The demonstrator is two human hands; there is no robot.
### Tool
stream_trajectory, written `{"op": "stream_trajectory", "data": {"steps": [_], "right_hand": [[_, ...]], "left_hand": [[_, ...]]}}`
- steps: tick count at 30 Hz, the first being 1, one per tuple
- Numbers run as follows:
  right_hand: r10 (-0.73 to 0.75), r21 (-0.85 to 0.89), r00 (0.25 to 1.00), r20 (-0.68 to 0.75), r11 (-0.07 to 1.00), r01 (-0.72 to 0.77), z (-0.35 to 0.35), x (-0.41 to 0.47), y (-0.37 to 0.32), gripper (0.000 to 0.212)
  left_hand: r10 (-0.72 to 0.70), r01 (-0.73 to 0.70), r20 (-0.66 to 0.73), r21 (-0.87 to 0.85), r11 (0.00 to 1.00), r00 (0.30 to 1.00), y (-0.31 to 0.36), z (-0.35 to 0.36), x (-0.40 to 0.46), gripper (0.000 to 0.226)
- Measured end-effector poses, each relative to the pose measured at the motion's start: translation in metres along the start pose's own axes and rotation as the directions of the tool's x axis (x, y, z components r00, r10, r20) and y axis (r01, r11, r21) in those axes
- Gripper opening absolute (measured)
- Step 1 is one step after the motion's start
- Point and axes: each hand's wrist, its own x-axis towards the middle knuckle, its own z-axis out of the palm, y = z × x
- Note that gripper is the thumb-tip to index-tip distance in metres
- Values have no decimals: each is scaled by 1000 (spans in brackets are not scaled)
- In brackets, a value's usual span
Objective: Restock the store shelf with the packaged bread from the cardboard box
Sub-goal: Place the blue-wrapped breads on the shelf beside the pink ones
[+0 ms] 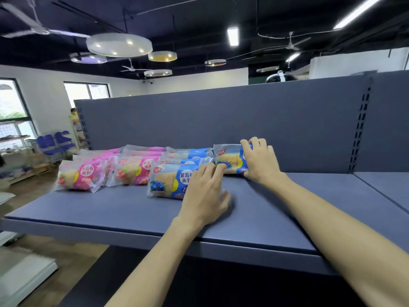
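Left hand: my left hand [204,191] grips the right end of the front blueberry bread pack [168,181].
Right hand: my right hand [260,159] curls over the rear blueberry pack [229,159].
Location: both lie on the blue shelf [276,209], beside strawberry packs [81,176].
Handling: I judge them light, soft, slippery-filmed; hold the ends gently.
Box: out of view.

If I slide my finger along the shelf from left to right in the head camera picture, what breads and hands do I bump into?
Front pink strawberry bread → second pink strawberry bread → front blue blueberry bread → left hand → back blue blueberry bread → right hand, then bare shelf.
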Motion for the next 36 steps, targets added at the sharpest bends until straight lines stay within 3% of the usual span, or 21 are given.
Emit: {"op": "stream_trajectory", "data": {"steps": [6,14,28,36], "right_hand": [[52,98,999,7,994,-53,13,0,-8,81],[-20,325,999,30,946,9,11,-6,-4,89],[88,163,993,-75,984,-75,13,-11,-2,72],[80,212,994,-70,975,-63,14,-13,-1,73]], "left_hand": [[11,-10,-41,27,1000,999,0,1,-1,49],[10,-8,-63,40,999,998,1,1,-2,43],[1,1,-62,36,999,998,1,1,-3,38],[-4,6,-52,39,999,999,1,-1,-4,35]]}}
